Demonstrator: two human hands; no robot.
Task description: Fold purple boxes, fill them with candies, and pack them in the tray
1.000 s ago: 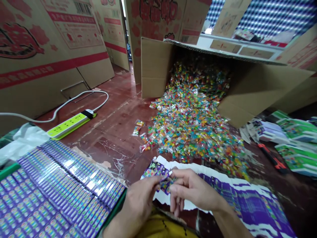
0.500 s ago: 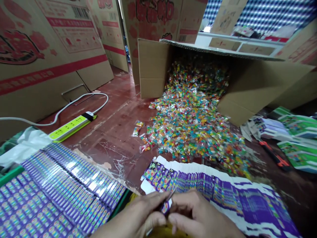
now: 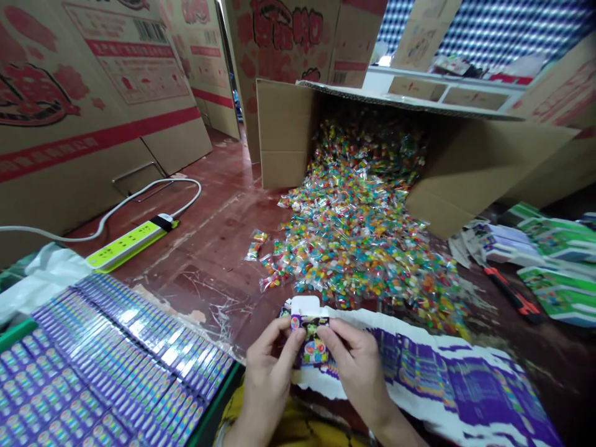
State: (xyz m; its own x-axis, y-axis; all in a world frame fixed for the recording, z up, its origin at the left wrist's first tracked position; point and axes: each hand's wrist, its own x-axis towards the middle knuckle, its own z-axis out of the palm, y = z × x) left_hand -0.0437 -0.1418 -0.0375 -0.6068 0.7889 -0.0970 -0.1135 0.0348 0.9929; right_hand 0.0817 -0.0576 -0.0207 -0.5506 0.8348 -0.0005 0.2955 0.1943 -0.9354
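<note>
Between my two hands is a small purple printed candy box (image 3: 311,351), its white top flap standing up. My left hand (image 3: 272,369) pinches its left side, and my right hand (image 3: 356,369) pinches the right side, thumbs on the front. Behind and to the right, a long row of flat purple cartons (image 3: 419,366) lies on the table. Beyond them spreads a heap of clear candy packets (image 3: 358,230) with colourful pieces, spilling from a cardboard box (image 3: 447,174) on its side. At the lower left, a green tray (image 3: 218,403) holds rows of filled-looking purple boxes (image 3: 107,354).
A yellow-green power strip (image 3: 133,242) with a white cable (image 3: 105,220) lies at left. Large printed cartons (image 3: 107,81) stand behind it. A red-and-black handled tool (image 3: 512,295) and green cartons (image 3: 559,288) lie at right. Two candy packets (image 3: 256,244) lie apart from the heap.
My hands have risen and moved slightly farther forward, turning the small purple box so its printed front and upright white flap now show. The view has shifted slightly.
</note>
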